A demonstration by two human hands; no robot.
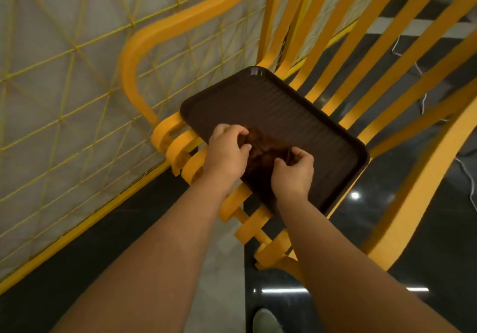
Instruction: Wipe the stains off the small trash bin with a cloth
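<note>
A dark brown cloth [265, 149] lies bunched on a dark brown ribbed tray [281, 108] that rests on the slatted seat of a yellow bench. My left hand [227, 149] pinches the cloth's left edge with thumb and fingers. My right hand [294, 172] grips the cloth's right edge. Both hands are over the near half of the tray. No small trash bin is in view.
The yellow bench [361, 79] has curved slats and a curved armrest [134, 56] at left. A yellow wire-grid fence [64, 87] stands behind it at left. Glossy dark floor [361, 229] lies below, and a shoe tip [265, 322] shows at the bottom.
</note>
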